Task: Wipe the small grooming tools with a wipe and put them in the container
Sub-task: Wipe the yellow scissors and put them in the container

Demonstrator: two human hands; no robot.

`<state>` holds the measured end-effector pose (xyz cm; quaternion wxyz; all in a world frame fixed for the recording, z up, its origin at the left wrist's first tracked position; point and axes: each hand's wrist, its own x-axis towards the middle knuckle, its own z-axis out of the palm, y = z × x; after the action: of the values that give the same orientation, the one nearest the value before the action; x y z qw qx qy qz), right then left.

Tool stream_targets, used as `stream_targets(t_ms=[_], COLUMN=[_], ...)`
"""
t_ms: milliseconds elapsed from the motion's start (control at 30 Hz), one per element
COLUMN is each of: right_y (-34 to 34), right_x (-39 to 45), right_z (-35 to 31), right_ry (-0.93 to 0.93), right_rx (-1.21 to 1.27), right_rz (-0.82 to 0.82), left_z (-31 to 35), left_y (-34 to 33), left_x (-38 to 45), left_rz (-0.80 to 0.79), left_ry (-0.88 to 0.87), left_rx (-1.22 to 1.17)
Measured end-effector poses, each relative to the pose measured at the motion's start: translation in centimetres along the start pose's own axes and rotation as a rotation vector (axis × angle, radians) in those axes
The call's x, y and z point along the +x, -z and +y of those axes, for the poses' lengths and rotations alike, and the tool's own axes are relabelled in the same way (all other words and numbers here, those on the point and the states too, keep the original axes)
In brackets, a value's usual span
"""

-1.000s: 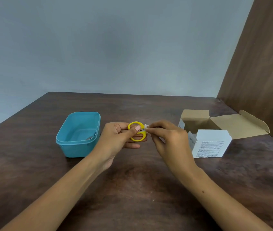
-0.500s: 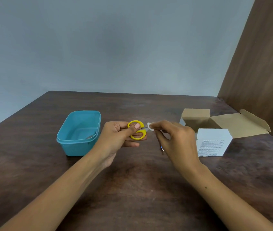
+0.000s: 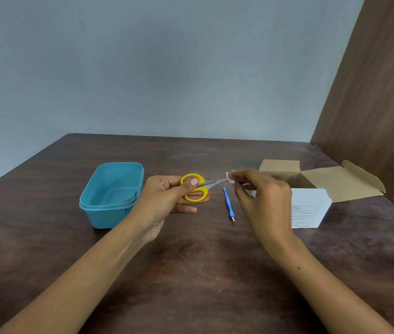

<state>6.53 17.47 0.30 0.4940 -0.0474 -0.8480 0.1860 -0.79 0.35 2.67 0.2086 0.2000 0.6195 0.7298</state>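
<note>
A dark brown wood-grain worktop [image 3: 191, 273] fills the lower part of the view. Toward its right side stands an open white cardboard box [image 3: 310, 208], printed text on its near face and its plain brown flaps [image 3: 331, 182] folded out behind and to the right. Behind the worktop's far edge rises a plain pale grey-blue wall [image 3: 167, 68]. To the right of the box, along the worktop's right edge, stands a brown wood-grain panel [image 3: 379, 104], upright and meeting the wall at the corner.
</note>
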Motion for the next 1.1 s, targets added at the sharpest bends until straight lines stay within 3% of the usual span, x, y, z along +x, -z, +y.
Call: stream_targets(t_ms=[367, 700, 1100], right_y=[0.2, -0.1, -1.3], right_x=[0.4, 0.2, -0.8], right_z=[-0.6, -1.5, -3.0], right_ry=[-0.285, -0.461, -0.212], right_rx=[0.140, 0.446, 0.330], right_rz=[-0.003, -0.076, -0.242], left_z=[0.7, 4.5, 4.0], left_y=[0.4, 4.3, 10.2], left_x=[0.1, -1.7, -1.9], left_rz=[0.029, 0.072, 0.407], left_ry=[-0.064, -0.158, -0.332], left_rx=[0.100, 0.325, 0.543])
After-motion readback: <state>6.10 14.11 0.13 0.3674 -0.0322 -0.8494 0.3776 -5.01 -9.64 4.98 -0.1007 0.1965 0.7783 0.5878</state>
